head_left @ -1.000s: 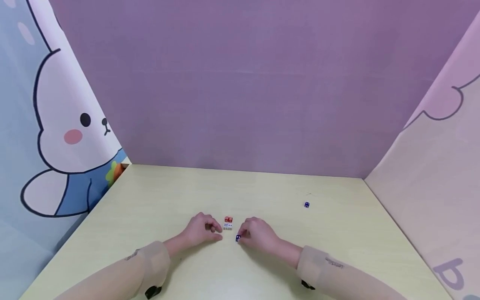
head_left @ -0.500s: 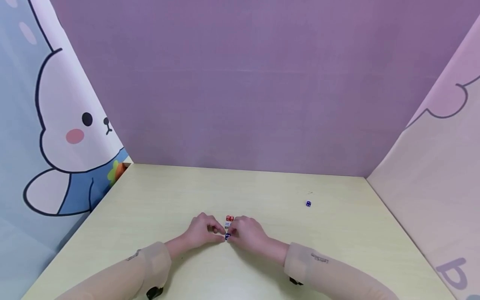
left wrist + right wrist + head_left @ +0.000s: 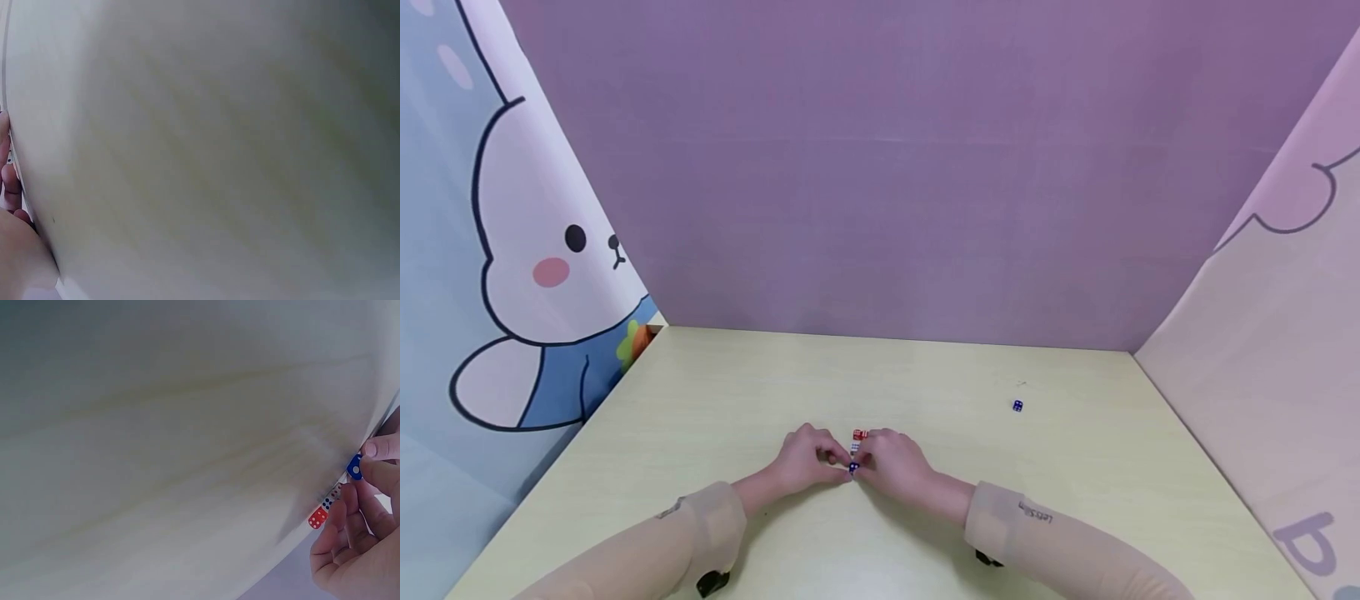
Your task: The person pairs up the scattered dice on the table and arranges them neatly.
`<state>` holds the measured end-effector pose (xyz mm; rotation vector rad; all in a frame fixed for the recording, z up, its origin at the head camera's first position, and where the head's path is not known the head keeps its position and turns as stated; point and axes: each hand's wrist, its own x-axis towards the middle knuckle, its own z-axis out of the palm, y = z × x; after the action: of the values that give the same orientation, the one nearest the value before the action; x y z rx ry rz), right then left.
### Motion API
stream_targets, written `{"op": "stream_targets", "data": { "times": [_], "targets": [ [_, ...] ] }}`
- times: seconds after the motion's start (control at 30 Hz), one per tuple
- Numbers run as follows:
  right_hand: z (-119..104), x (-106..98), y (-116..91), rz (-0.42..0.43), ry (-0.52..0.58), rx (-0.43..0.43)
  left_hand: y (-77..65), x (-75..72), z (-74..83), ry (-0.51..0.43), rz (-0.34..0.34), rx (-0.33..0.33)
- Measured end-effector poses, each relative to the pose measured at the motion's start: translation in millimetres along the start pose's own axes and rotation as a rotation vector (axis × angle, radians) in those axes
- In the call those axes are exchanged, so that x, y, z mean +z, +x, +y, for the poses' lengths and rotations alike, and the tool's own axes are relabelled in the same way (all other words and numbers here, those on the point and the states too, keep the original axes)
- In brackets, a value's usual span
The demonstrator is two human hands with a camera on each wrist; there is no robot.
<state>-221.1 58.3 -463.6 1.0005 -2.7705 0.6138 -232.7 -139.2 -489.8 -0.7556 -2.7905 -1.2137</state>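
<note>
A blue die [image 3: 853,468] is between both hands' fingertips, low in the middle of the head view. My right hand [image 3: 895,462] pinches it from the right with thumb and forefinger. From the left, my left hand [image 3: 805,460] has thumb and forefinger tips at the same die. In the right wrist view the blue die [image 3: 355,467] shows between the two thumbs. Just beyond it are white dice [image 3: 854,447], then red dice [image 3: 857,435], partly covered by the right fingers. The left wrist view catches only a few fingers [image 3: 11,181] at its edge.
Another blue die [image 3: 1017,406] lies apart on the pale table [image 3: 760,375], to the far right. A purple panel [image 3: 880,183] rises behind the table. Printed cloths [image 3: 550,308] stand at both sides.
The right hand has moved left with the blue die, bringing it to the left fingertips in front of the white dice. Over the last half second both hands have barely shifted.
</note>
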Motion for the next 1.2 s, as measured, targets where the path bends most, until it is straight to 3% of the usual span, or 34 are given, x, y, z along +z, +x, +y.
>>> {"op": "stream_targets", "data": {
  "times": [0.3,0.5,0.77,0.97,1.2],
  "targets": [
    [2,-7,-8,0.005,-0.005,-0.006,0.5,-1.2,1.7,-0.007,-0.011,-0.032],
    [12,-22,-19,-0.025,0.015,0.044,0.9,-1.1,0.6,-0.008,-0.030,-0.078],
    [43,-50,-39,-0.004,0.111,0.073,0.6,0.3,-1.3,-0.026,-0.043,-0.092],
    [70,-66,-53,0.052,0.089,0.079,0.0,-0.4,-0.4,-0.028,-0.041,-0.089],
    [103,-82,-63,0.128,0.068,0.156,1.3,0.1,0.9,-0.025,-0.043,-0.109]
  ]
}}
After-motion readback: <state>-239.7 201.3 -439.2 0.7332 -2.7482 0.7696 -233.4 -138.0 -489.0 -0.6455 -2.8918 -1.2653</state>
